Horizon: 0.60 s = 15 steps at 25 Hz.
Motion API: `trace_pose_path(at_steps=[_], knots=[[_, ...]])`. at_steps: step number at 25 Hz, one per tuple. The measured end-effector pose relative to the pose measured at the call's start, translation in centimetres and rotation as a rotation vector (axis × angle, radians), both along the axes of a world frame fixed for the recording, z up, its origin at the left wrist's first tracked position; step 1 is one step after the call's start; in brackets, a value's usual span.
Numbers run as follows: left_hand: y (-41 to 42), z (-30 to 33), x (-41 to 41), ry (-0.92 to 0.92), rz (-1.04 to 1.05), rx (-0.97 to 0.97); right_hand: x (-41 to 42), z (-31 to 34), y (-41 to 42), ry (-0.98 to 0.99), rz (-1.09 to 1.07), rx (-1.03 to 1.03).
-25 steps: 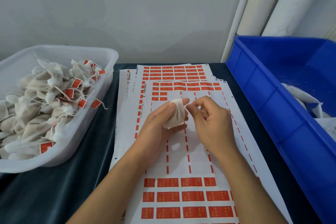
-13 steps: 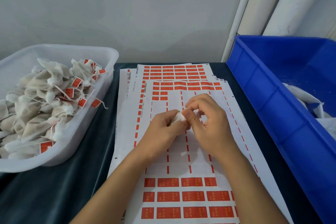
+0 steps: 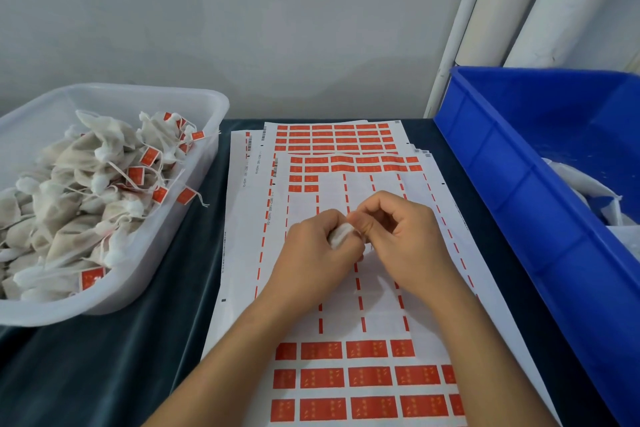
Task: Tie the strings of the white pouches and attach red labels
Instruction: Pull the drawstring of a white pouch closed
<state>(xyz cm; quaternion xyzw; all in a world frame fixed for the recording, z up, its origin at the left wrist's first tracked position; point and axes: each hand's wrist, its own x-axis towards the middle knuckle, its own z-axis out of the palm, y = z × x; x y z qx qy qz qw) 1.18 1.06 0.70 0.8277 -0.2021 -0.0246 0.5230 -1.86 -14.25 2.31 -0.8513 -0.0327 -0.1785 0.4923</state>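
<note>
- A second ago your left hand [image 3: 311,253] held the white pouch [image 3: 341,235] up in plain view, with your right hand [image 3: 398,236] pinching at its string beside it. Now both hands have dropped closer to the label sheets [image 3: 311,291] and drawn together, so only a small white bulge of the pouch shows between them.
- Your left grip is clamped round the pouch, fingers curled over it. Your right grip is pinched together right at the pouch's neck; I take it the string is in that pinch, but the string itself cannot be made out here.
- The pouch sits between your two hands, above the stripped middle of the top sheet, not resting on it as far as I can tell.
- Read this as the tying step in progress: the neck looks bunched and the knot is probably being drawn tight. No label is on this pouch yet.
- Unused red labels [image 3: 367,348] lie in rows just in front of your wrists, near for the next step.
- The white tub [image 3: 194,218] on your left holds tied, labelled pouches; the blue bin [image 3: 519,218] stands to your right on the worktop [image 3: 104,357].
</note>
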Motion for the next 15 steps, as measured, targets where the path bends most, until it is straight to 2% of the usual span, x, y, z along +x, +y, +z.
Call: trace_pose_path(at_steps=[8, 12, 15], knots=[[0.1, 0.0, -0.2, -0.084, -0.044, 0.038, 0.1, -0.2, -0.4, 0.044, 0.021, 0.081], [0.3, 0.7, -0.3, -0.052, -0.088, -0.102, 0.1, 0.1, -0.5, 0.078, 0.039, 0.255], [0.3, 1.1, -0.2, -0.010, -0.043, -0.198, 0.2, -0.1, -0.2, 0.109, 0.027, 0.242]])
